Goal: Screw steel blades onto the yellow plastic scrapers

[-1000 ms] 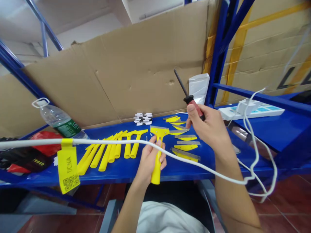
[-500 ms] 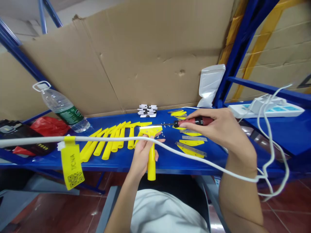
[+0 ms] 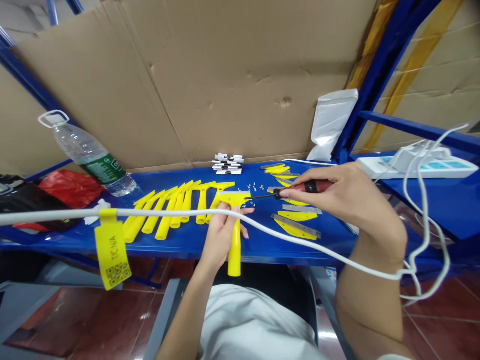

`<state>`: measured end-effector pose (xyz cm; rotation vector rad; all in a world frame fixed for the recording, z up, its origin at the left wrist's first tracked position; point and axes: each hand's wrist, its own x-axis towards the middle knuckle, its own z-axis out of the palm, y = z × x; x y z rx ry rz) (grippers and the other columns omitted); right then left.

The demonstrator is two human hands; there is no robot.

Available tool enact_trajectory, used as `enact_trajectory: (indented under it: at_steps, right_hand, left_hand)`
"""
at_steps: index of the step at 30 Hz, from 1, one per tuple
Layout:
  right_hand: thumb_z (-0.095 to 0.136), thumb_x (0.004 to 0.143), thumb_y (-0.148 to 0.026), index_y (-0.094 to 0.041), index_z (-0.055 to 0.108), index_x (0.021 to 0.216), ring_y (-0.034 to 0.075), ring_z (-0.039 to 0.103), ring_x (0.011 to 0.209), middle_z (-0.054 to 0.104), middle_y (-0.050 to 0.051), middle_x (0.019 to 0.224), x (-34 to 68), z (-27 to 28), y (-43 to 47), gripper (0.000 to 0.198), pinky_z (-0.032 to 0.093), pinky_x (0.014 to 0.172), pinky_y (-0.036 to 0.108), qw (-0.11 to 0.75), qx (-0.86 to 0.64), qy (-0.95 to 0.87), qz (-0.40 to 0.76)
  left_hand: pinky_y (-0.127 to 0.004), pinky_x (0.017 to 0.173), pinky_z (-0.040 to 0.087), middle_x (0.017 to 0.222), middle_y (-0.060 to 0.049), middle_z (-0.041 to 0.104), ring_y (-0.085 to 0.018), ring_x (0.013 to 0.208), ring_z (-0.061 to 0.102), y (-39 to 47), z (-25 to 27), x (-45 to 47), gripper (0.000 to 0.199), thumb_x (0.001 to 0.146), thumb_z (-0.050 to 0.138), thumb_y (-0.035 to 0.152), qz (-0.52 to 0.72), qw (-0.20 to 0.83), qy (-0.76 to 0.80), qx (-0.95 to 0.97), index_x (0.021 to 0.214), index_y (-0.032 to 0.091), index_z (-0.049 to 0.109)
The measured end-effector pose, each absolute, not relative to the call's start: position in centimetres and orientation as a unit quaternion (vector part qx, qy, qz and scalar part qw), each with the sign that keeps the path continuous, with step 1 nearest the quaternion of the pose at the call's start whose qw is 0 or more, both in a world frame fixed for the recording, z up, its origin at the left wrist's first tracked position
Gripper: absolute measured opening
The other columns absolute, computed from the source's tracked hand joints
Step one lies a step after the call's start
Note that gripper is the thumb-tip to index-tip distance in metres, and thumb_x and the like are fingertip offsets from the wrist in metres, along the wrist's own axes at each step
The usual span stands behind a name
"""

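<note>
My left hand (image 3: 221, 231) is closed around a yellow scraper (image 3: 235, 250), T-shaped, its tubular handle pointing down toward me and a metal blade along its head. In my right hand (image 3: 333, 197) is a screwdriver (image 3: 305, 188) with a red and black handle, held level. Its thin shaft reaches left to the right side of the scraper's head; whether the tip touches a screw is too small to tell. Left of my hands lies a row of yellow scraper handles (image 3: 165, 220). Yellow plates with metal blades (image 3: 298, 227) lie on the right, beside small scattered screws (image 3: 258, 188).
A white cable (image 3: 150, 214) with a yellow tag (image 3: 112, 252) crosses in front of the blue table (image 3: 210, 252). A water bottle (image 3: 97, 162) leans at the left. At the back are stacked black-and-white pieces (image 3: 228, 164); a white power strip (image 3: 420, 167) lies at the right.
The screwdriver has come down, from above the scraper's head to level with its right side. The scraper stays in my left hand, and the view has shifted slightly.
</note>
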<state>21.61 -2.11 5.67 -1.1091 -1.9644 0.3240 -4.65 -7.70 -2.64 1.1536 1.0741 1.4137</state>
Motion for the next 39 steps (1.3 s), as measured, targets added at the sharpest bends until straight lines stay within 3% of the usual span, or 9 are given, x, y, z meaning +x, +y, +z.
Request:
enact_trajectory:
  at_steps: [6, 8, 11, 16, 22, 26, 31, 35, 39]
  right_hand:
    - [0.076, 0.098, -0.066, -0.027, 0.087, 0.087, 0.019, 0.072, 0.07, 0.082, 0.001, 0.082, 21.2, 6.0, -2.5, 0.043, 0.047, 0.065, 0.031, 0.412, -0.441, -0.782, 0.157]
    - [0.076, 0.098, -0.065, -0.026, 0.086, 0.088, 0.019, 0.072, 0.07, 0.082, 0.002, 0.083, 21.1, 5.8, -2.4, 0.042, 0.049, 0.066, 0.032, 0.425, -0.432, -0.781, 0.155]
    - [0.09, 0.089, -0.057, -0.025, 0.08, 0.093, 0.017, 0.065, 0.066, 0.079, -0.001, 0.083, 21.3, 5.4, -2.3, 0.033, 0.048, 0.064, 0.032, 0.446, -0.417, -0.782, 0.125]
    - [0.09, 0.09, -0.048, -0.027, 0.072, 0.105, 0.02, 0.076, 0.088, 0.08, 0.001, 0.102, 21.3, 5.5, -2.4, 0.032, 0.06, 0.079, 0.034, 0.461, -0.346, -0.803, 0.151]
    - [0.083, 0.095, -0.049, -0.025, 0.068, 0.103, 0.015, 0.069, 0.071, 0.077, 0.002, 0.096, 20.5, 5.5, -2.6, 0.029, 0.053, 0.059, 0.028, 0.511, -0.374, -0.763, 0.131]
    - [0.082, 0.092, -0.035, -0.028, 0.065, 0.112, 0.019, 0.075, 0.091, 0.075, 0.003, 0.114, 20.5, 5.4, -2.8, 0.027, 0.059, 0.069, 0.031, 0.513, -0.325, -0.785, 0.127]
    - [0.077, 0.1, -0.043, -0.028, 0.065, 0.109, 0.018, 0.074, 0.086, 0.07, 0.003, 0.104, 20.2, 5.5, -3.0, 0.022, 0.056, 0.065, 0.03, 0.547, -0.354, -0.75, 0.116]
    - [0.074, 0.101, -0.04, -0.029, 0.063, 0.113, 0.021, 0.072, 0.098, 0.07, 0.005, 0.118, 20.1, 5.5, -2.8, 0.02, 0.061, 0.08, 0.036, 0.516, -0.324, -0.786, 0.107]
    - [0.074, 0.103, -0.046, -0.028, 0.065, 0.109, 0.019, 0.068, 0.086, 0.069, 0.004, 0.1, 20.1, 5.4, -2.5, 0.021, 0.057, 0.073, 0.034, 0.532, -0.364, -0.76, 0.077]
  left_hand:
    - [-0.028, 0.07, 0.06, 0.108, -0.008, 0.083, -0.014, 0.067, 0.072, -7.4, -3.0, -4.7, 0.035, 0.105, 0.076, 0.052, 0.582, 0.463, 0.445, 0.499, 0.119, 0.021, 0.066]
    - [-0.029, 0.076, 0.06, 0.105, -0.007, 0.083, -0.015, 0.073, 0.073, -7.3, -3.3, -4.8, 0.034, 0.106, 0.075, 0.052, 0.579, 0.453, 0.449, 0.508, 0.115, 0.021, 0.066]
    - [-0.031, 0.085, 0.059, 0.105, -0.007, 0.083, -0.018, 0.084, 0.075, -7.2, -3.6, -4.9, 0.032, 0.107, 0.073, 0.052, 0.577, 0.44, 0.454, 0.517, 0.112, 0.021, 0.068]
    - [-0.037, 0.098, 0.059, 0.106, -0.009, 0.084, -0.023, 0.099, 0.078, -7.1, -3.4, -5.0, 0.032, 0.108, 0.073, 0.047, 0.549, 0.461, 0.45, 0.533, 0.123, 0.019, 0.072]
    - [-0.046, 0.112, 0.058, 0.113, -0.011, 0.085, -0.028, 0.113, 0.08, -6.9, -3.8, -5.3, 0.036, 0.108, 0.072, 0.05, 0.523, 0.488, 0.44, 0.543, 0.128, 0.019, 0.074]
    - [-0.048, 0.116, 0.059, 0.124, -0.013, 0.084, -0.03, 0.118, 0.081, -6.6, -4.2, -5.7, 0.041, 0.107, 0.074, 0.05, 0.505, 0.507, 0.431, 0.549, 0.132, 0.018, 0.074]
    - [-0.049, 0.116, 0.06, 0.126, -0.014, 0.084, -0.03, 0.118, 0.081, -6.6, -4.3, -5.8, 0.045, 0.105, 0.077, 0.052, 0.502, 0.512, 0.424, 0.553, 0.135, 0.018, 0.075]
    - [-0.05, 0.116, 0.06, 0.124, -0.013, 0.084, -0.031, 0.117, 0.081, -6.7, -4.2, -5.7, 0.047, 0.103, 0.079, 0.052, 0.505, 0.505, 0.43, 0.552, 0.137, 0.019, 0.076]
    - [-0.05, 0.116, 0.061, 0.121, -0.013, 0.085, -0.031, 0.116, 0.081, -6.7, -4.2, -5.7, 0.047, 0.103, 0.079, 0.052, 0.5, 0.504, 0.432, 0.556, 0.137, 0.019, 0.076]
